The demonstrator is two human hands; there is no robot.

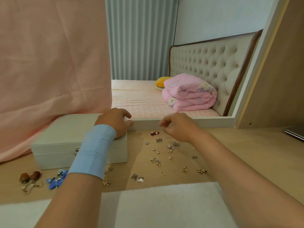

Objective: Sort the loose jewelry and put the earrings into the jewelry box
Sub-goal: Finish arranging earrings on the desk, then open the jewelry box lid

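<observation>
A closed white jewelry box (65,137) with a small metal clasp stands on the wooden tabletop at the left. My left hand (115,122), with a light blue band round the wrist, lies on the box's far right corner, its fingers and thumb curled over the lid's edge. Several small loose earrings (156,160) are scattered on the wood to the right of the box. Among them are a red one (154,133) and a silver butterfly (140,179). My right hand (177,127) hovers above the far earrings, fingers loosely curled, with nothing visible in it.
Blue earrings (56,180) and brown drop earrings (30,176) lie in front of the box. A white padded surface (164,206) fills the near edge. A mirror's white frame (181,122) stands just behind the jewelry, pink cloth (49,63) hangs at the left, and a flat grey device (294,133) lies far right.
</observation>
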